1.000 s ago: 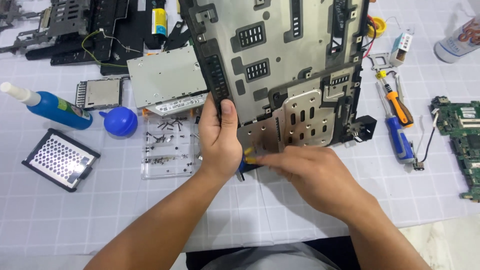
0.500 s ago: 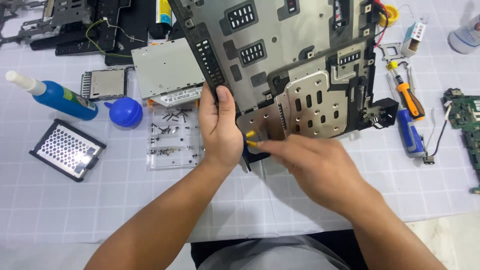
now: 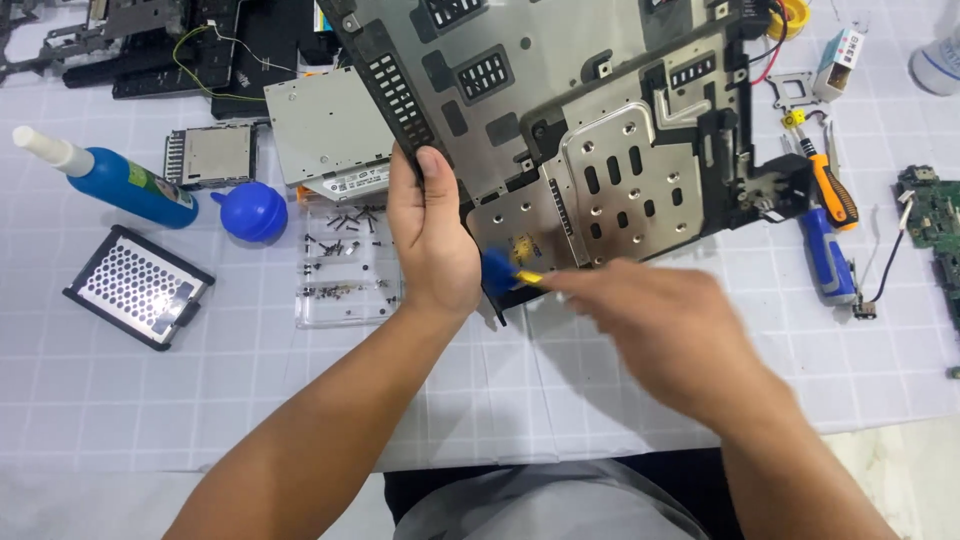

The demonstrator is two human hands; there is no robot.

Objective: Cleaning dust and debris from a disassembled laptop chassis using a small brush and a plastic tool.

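A white tiled mat covers the work table, and parts lie spread across it. At the far left stands one blue bottle with a white nozzle, lying on its side. Below it sits one black tray with a perforated metal plate. Next come one small metal card cage, one blue rubber blower ball and one clear plastic box holding many loose small screws, too many and too small to count. Behind it lies one flat silver disc drive, and black frame parts with thin wires fill the upper left corner.

The left hand grips the left edge of one large laptop chassis, thumb on its upper face and the fingers wrapped behind the edge, holding it tilted above the table. The chassis fills the upper middle; its lower left corner rests just beside the palm.

The right hand is blurred; its fingers are closed around one small screwdriver with a blue and yellow handle, whose end meets the lower edge of the chassis between the two hands.

To the right lie two more screwdrivers, one orange and black and one blue, side by side. One green circuit board lies at the right edge, and one white bottle stands in the upper right corner
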